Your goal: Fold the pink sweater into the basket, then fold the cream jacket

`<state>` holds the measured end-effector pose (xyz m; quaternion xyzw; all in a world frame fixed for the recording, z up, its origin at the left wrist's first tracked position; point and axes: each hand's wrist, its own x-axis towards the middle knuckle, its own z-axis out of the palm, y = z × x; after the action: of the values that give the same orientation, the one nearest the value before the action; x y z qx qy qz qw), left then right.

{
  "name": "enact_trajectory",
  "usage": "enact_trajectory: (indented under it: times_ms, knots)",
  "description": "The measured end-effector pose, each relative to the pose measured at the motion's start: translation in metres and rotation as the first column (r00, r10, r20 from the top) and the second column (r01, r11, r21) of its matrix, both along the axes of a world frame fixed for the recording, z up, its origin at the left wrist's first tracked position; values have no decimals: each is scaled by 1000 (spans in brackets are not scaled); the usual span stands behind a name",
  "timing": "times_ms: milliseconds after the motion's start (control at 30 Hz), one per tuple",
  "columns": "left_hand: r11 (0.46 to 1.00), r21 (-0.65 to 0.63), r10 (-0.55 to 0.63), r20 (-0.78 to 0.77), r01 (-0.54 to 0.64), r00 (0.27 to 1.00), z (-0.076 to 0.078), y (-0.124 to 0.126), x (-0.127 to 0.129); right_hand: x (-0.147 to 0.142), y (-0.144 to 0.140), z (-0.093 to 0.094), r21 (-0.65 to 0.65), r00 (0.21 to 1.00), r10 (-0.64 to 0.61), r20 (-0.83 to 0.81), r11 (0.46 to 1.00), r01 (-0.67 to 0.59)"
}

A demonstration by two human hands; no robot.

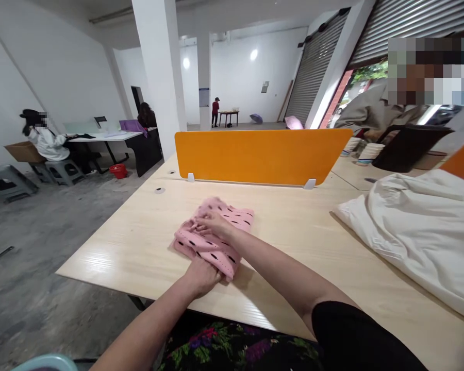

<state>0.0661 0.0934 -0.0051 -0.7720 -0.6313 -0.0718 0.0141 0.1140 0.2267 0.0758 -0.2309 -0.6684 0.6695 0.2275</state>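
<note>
Landmark: orange divider panel (261, 156), standing upright across the light wooden table (139, 242). Far left of the panel, well apart from it, a seated person in a white top (48, 141) at a white desk (100, 136); grey plastic stools (3, 181) on the concrete floor nearby, a small red bucket (118, 170) under that desk. In front of the panel, a little left of its middle, a pink cloth with dark dashes (212, 234) lies bunched on the table. Left hand (201, 275) at the cloth's near edge, fingers curled closed around a fold of it. Right hand (212, 224) flat on top of the cloth, fingers spread loosely and pressing down, gripping nothing. Right of the panel, near the table's right edge, a heap of white fabric (421, 232). Behind the panel's right end, stacked white bowls (371, 152) and a dark box (410, 147), with a person in a grey top (371, 111) bending over them.
</note>
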Motion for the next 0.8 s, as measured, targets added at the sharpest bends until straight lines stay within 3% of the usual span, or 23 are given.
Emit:
enact_trajectory:
  times_ms: [67,100,133,200,233,267,367,433,467,533,600,700,733,800]
  knots:
    - [998,44,-36,41,34,999,4,-8,-4,-4,6,-12,220,994,28,103,974,-51]
    - [997,55,-53,60,50,997,7,-12,-6,-2,11,-17,388,992,-21,127,921,-30]
    - [996,64,-63,72,59,995,11,-16,-8,3,17,-21,566,985,-82,149,825,-17]
    - [994,67,-88,82,82,993,17,-26,-11,15,30,-30,811,957,-155,245,574,-115]
    - [994,58,-99,88,94,991,19,-32,-13,21,35,-35,849,930,-164,330,482,-216]
    - [993,45,-111,97,107,989,20,-39,-16,26,38,-40,844,892,-166,421,432,-318]
    - [997,4,-81,165,82,983,17,-67,-30,37,37,-55,781,803,-190,565,437,-446]
    - [993,69,72,239,-91,968,16,-88,-41,39,31,-57,775,786,-225,576,455,-438]
    - [967,129,177,282,-220,943,18,-98,-44,39,27,-54,778,782,-243,575,460,-429]
    - [861,269,327,356,-431,875,28,-108,-45,37,21,-44,790,782,-263,566,445,-422]
    - [786,395,341,363,-475,867,41,-102,-39,31,19,-33,833,816,-264,514,381,-402]
    - [794,477,287,252,-376,924,50,-71,-26,18,21,-26,891,884,-193,425,263,-371]
    - [805,463,310,203,-370,929,47,-58,-23,14,24,-29,885,885,-166,434,260,-385]
    - [821,400,400,108,-408,910,34,-35,-24,6,30,-38,845,860,-132,493,306,-438]
